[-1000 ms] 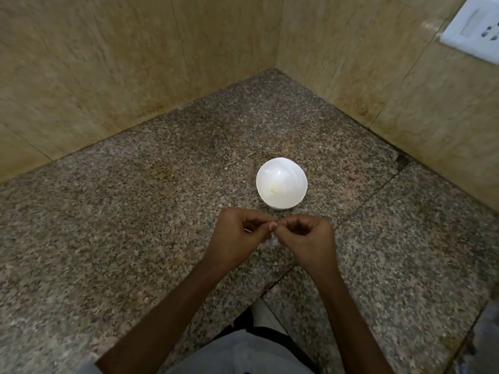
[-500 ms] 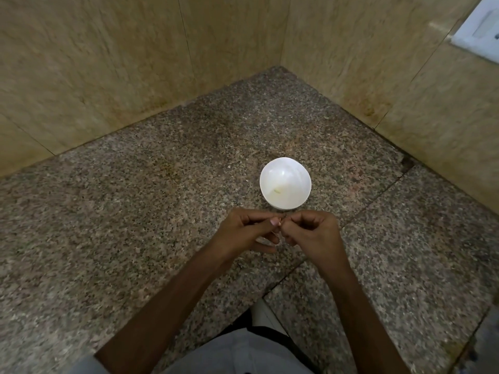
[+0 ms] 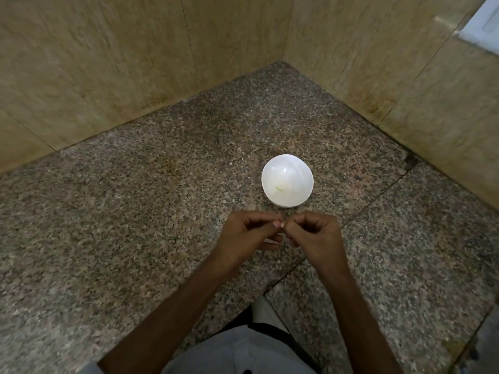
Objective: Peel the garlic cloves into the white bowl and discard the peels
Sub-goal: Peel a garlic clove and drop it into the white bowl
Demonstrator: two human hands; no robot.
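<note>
A small white bowl [image 3: 287, 180] stands on the speckled granite counter [image 3: 135, 225], with a pale bit lying on its bottom. Just in front of the bowl my left hand [image 3: 245, 234] and my right hand [image 3: 316, 234] meet fingertip to fingertip above the counter. Both have curled fingers and pinch a garlic clove [image 3: 272, 240] between them. Only a white sliver of the clove shows under my left fingers; the rest is hidden by the hands.
Beige stone walls [image 3: 108, 63] close the counter at the back and right, meeting in a corner behind the bowl. A white switch plate [image 3: 483, 25] sits on the right wall. A seam [image 3: 378, 195] crosses the granite to the right of the bowl.
My hands stay together in front of the bowl, with the fingers shifting slightly on the clove. The view has tilted a little, so the switch plate slid toward the upper right edge.
</note>
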